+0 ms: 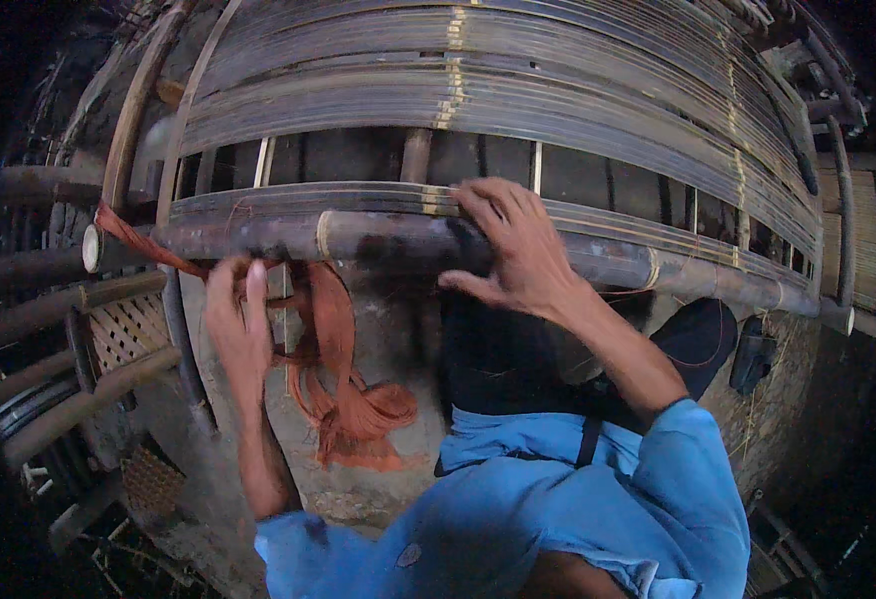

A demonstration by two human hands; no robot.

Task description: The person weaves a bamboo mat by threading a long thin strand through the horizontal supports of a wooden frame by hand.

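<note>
My left hand (235, 317) is closed with thumb and fingers together, just under the left part of a thick bamboo pole (388, 235). It pinches a strand of orange yarn (333, 319), though the fingers partly hide the grip. The yarn is draped from the pole's left end and hangs in a loose skein beside that hand, its tail spread low. My right hand (526, 245) lies across the middle of the pole, fingertips on a thin slatted strip (378, 200) above it, thumb stretched out below. Its fingers are apart and no loose thing shows in them.
Rows of thin strips or threads with pale ties (598, 95) stretch across a wooden frame beyond the pole. Upright poles (143, 110) flank it at the left. A lattice panel (123, 334) stands lower left. A dark object (753, 354) lies beyond my right knee.
</note>
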